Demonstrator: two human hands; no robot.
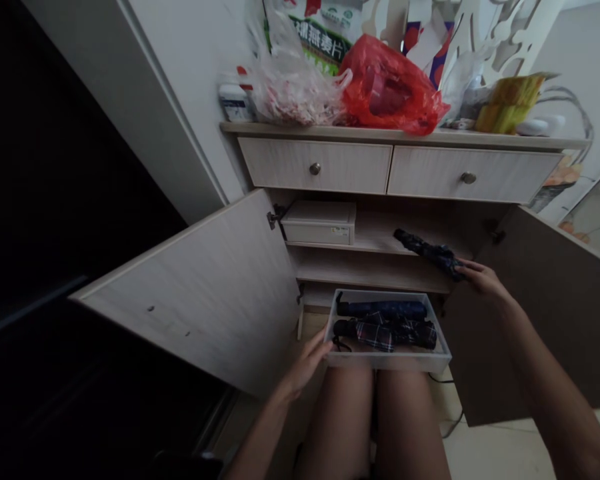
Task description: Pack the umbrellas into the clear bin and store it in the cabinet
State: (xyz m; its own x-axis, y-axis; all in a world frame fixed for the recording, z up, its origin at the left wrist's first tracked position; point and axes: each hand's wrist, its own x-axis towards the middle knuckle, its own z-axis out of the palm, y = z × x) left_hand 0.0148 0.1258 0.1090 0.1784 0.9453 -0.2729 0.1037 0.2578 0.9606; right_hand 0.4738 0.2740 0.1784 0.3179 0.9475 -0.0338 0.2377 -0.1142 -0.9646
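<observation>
Open cabinet [370, 270] | left fingers [321, 348] gripping tray [390, 362] corner | right fingers [469, 267] closed round folded umbrella [425, 249] | bag [325, 41] print: Chinese

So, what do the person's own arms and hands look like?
Both arms are bare as far as the picture shows: no sleeves. The left hand and right hand carry no gloves, and I see no watch, bracelet or ring, though dim light could hide small ones.

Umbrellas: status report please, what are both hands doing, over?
Left hand on white tray corner, two folded umbrellas inside. Right hand shut on third umbrella by cupboard shelf. Nothing in the way.
</observation>
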